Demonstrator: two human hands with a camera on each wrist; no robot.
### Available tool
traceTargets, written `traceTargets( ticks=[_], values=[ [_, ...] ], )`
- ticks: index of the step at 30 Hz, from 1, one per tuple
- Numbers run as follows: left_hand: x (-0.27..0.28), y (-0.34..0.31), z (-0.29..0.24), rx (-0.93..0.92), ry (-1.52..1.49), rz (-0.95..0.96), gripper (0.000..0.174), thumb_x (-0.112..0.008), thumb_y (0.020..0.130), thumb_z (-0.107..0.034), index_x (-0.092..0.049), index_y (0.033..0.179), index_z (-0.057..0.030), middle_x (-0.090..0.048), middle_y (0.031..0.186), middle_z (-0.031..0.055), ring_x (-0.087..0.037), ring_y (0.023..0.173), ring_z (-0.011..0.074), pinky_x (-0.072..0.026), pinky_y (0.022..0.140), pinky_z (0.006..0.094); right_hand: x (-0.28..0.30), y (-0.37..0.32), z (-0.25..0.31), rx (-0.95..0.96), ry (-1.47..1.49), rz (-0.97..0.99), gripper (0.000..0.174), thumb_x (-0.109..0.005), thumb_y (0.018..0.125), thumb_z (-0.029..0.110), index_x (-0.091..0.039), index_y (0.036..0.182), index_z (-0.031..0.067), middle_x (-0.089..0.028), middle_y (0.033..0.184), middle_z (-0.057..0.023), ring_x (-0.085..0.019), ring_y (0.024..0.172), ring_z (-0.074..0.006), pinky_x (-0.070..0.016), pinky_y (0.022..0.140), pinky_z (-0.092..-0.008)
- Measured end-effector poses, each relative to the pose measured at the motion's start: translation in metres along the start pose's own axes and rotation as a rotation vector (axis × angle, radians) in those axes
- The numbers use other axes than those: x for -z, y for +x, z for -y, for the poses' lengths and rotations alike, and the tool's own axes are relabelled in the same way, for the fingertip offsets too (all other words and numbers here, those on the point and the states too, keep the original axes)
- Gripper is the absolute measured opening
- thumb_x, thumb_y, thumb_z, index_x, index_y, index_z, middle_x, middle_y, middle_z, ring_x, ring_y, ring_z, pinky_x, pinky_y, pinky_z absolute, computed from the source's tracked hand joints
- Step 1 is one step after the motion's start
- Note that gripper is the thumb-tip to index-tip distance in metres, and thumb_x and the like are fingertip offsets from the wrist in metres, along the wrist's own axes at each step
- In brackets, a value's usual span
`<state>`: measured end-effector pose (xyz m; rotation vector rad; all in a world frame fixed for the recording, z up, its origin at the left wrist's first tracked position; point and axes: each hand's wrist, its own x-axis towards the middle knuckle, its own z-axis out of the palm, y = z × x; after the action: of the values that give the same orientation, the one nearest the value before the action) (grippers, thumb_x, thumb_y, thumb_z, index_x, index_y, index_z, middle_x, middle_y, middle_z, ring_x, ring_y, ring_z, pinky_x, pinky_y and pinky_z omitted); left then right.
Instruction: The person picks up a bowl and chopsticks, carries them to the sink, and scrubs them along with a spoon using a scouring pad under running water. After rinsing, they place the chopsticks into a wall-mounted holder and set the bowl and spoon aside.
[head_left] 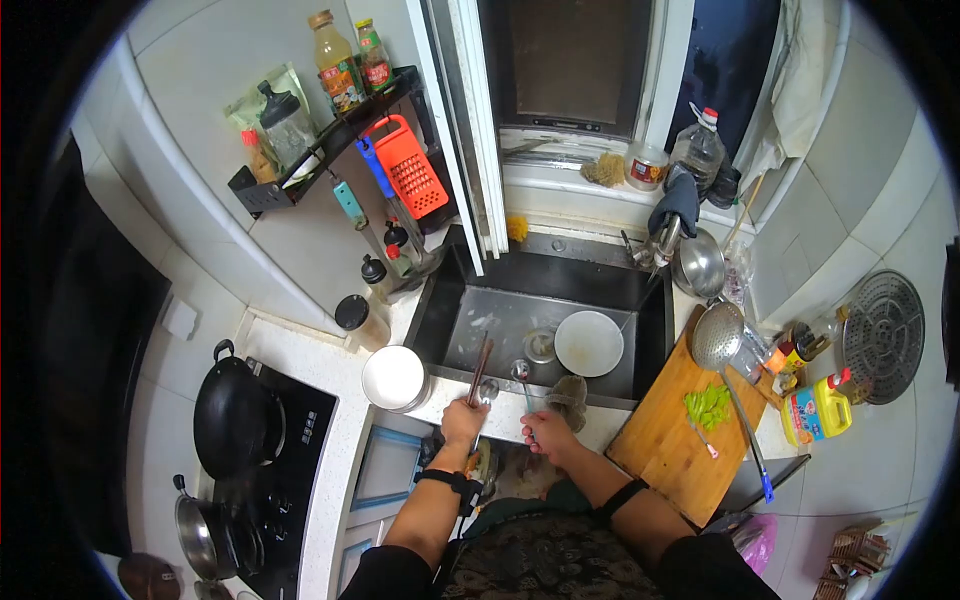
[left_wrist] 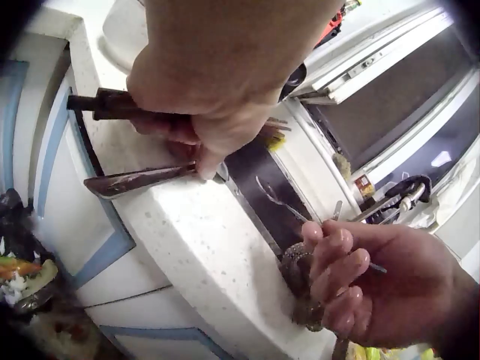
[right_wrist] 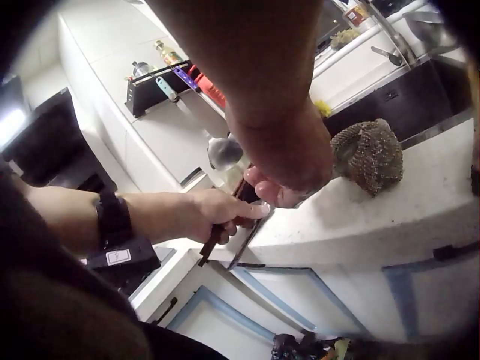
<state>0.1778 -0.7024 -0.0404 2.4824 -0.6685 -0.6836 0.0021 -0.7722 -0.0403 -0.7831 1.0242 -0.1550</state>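
Note:
At the front edge of the sink (head_left: 462, 315), my left hand (head_left: 463, 422) grips dark brown chopsticks (head_left: 483, 358) in a bundle. A metal spoon (head_left: 487, 390) shows just past its fingers. In the left wrist view, dark flat handle ends (left_wrist: 139, 181) stick out behind this hand. My right hand (head_left: 550, 437) pinches the thin handle of another metal spoon (left_wrist: 271, 191), its bowl pointing away towards the sink. The right fingers (left_wrist: 337, 274) look wet. Beside the right hand, a mesh scouring pad (right_wrist: 371, 157) lies on the white counter.
A white bowl (head_left: 588, 344) sits in the sink. Stacked white bowls (head_left: 394, 378) stand on the counter at left, near a stove with a black wok (head_left: 232, 420). On the right, a cutting board (head_left: 665, 440) bears green vegetable pieces (head_left: 708, 405) and a long-handled skimmer (head_left: 718, 336).

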Motion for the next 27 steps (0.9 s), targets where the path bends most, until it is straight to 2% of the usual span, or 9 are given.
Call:
traceTargets(
  ticks=[4, 7, 10, 11, 14, 18, 21, 24, 27],
  values=[
    [0.003, 0.003, -0.011, 0.023, 0.103, 0.07, 0.031, -0.068, 0.071, -0.035, -0.069, 0.092, -0.0117, -0.067, 0.09, 0.0147, -0.064, 0.088, 0.0317, -0.0499, 0.08, 0.0396, -0.001, -0.004, -0.003, 0.03, -0.089, -0.026, 0.017, -0.055, 0.088, 0.023, -0.057, 0.092, 0.0075, -0.057, 0.075, -0.0001, -0.053, 0.061, -0.0095, -0.0434, 0.052, -0.0229],
    [-0.005, 0.01, -0.008, -0.056, 0.027, 0.108, 0.031, -0.068, 0.072, -0.033, -0.069, 0.092, -0.0089, -0.067, 0.087, 0.0161, -0.065, 0.086, 0.0317, -0.0499, 0.078, 0.0384, -0.003, -0.007, -0.004, 0.06, -0.14, -0.077, 0.02, -0.053, 0.089, 0.026, -0.058, 0.09, 0.0059, -0.062, 0.082, -0.0024, -0.058, 0.068, -0.0109, -0.0448, 0.054, -0.0234],
    [-0.011, 0.006, -0.023, -0.076, -0.212, 0.132, 0.028, -0.071, 0.07, -0.029, -0.068, 0.084, -0.0043, -0.067, 0.08, 0.017, -0.066, 0.079, 0.0302, -0.0498, 0.074, 0.0366, -0.006, -0.005, -0.009, 0.139, -0.205, -0.093, 0.024, -0.051, 0.091, 0.026, -0.058, 0.091, 0.0038, -0.065, 0.086, -0.0055, -0.062, 0.071, -0.0129, -0.0464, 0.054, -0.0249],
    [-0.013, 0.002, -0.032, -0.073, -0.307, 0.111, 0.025, -0.074, 0.069, -0.025, -0.066, 0.077, -0.0025, -0.067, 0.074, 0.0167, -0.066, 0.073, 0.0275, -0.0493, 0.07, 0.0354, -0.005, -0.003, -0.01, 0.174, -0.23, -0.089, 0.025, -0.05, 0.092, 0.027, -0.058, 0.092, 0.0029, -0.065, 0.086, -0.0067, -0.063, 0.071, -0.0136, -0.047, 0.054, -0.0256],
    [-0.023, 0.006, -0.045, -0.114, -0.33, 0.077, 0.023, -0.074, 0.069, -0.024, -0.065, 0.073, -0.0033, -0.067, 0.073, 0.0149, -0.065, 0.069, 0.0251, -0.0491, 0.068, 0.0349, -0.007, -0.003, -0.009, 0.382, -0.558, -0.144, 0.027, -0.047, 0.093, 0.025, -0.057, 0.097, 0.0007, -0.065, 0.084, -0.0093, -0.063, 0.064, -0.0154, -0.0491, 0.055, -0.0284],
    [-0.01, -0.01, -0.074, -0.061, -0.549, 0.134, 0.018, -0.071, 0.073, -0.015, -0.06, 0.068, -0.0014, -0.061, 0.065, 0.003, -0.053, 0.061, 0.0115, -0.0432, 0.059, 0.0277, -0.007, -0.014, -0.004, 0.486, -0.331, -0.154, 0.032, -0.045, 0.094, 0.023, -0.056, 0.109, -0.0027, -0.065, 0.083, -0.0115, -0.064, 0.061, -0.0161, -0.0514, 0.058, -0.0289],
    [-0.02, -0.002, -0.074, -0.096, -0.673, 0.216, 0.011, -0.065, 0.079, -0.012, -0.062, 0.075, -0.0019, -0.062, 0.07, 0.0044, -0.055, 0.062, 0.0127, -0.0433, 0.059, 0.0284, -0.004, -0.023, 0.006, 0.552, -0.617, -0.287, 0.033, -0.043, 0.092, 0.017, -0.053, 0.114, -0.0051, -0.064, 0.086, -0.0167, -0.066, 0.069, -0.0248, -0.0523, 0.065, -0.0341],
    [-0.031, 0.005, -0.074, -0.15, -0.771, 0.292, 0.007, -0.06, 0.083, -0.009, -0.061, 0.083, -0.0027, -0.064, 0.075, 0.006, -0.054, 0.058, 0.0134, -0.043, 0.055, 0.029, 0.002, -0.017, -0.001, 0.939, -0.889, -0.452, 0.035, -0.041, 0.091, 0.015, -0.051, 0.116, -0.007, -0.062, 0.09, -0.023, -0.063, 0.081, -0.0358, -0.0499, 0.076, -0.0402],
    [-0.029, 0.001, -0.086, -0.087, -0.85, 0.383, 0.007, -0.056, 0.085, -0.009, -0.06, 0.088, -0.0042, -0.064, 0.077, 0.0077, -0.05, 0.051, 0.0133, -0.0405, 0.048, 0.0282, 0.006, -0.03, 0.009, 0.861, -0.847, -0.355, 0.036, -0.042, 0.091, 0.016, -0.05, 0.116, -0.0086, -0.06, 0.094, -0.0275, -0.057, 0.09, -0.0423, -0.046, 0.083, -0.0435]
  ],
)
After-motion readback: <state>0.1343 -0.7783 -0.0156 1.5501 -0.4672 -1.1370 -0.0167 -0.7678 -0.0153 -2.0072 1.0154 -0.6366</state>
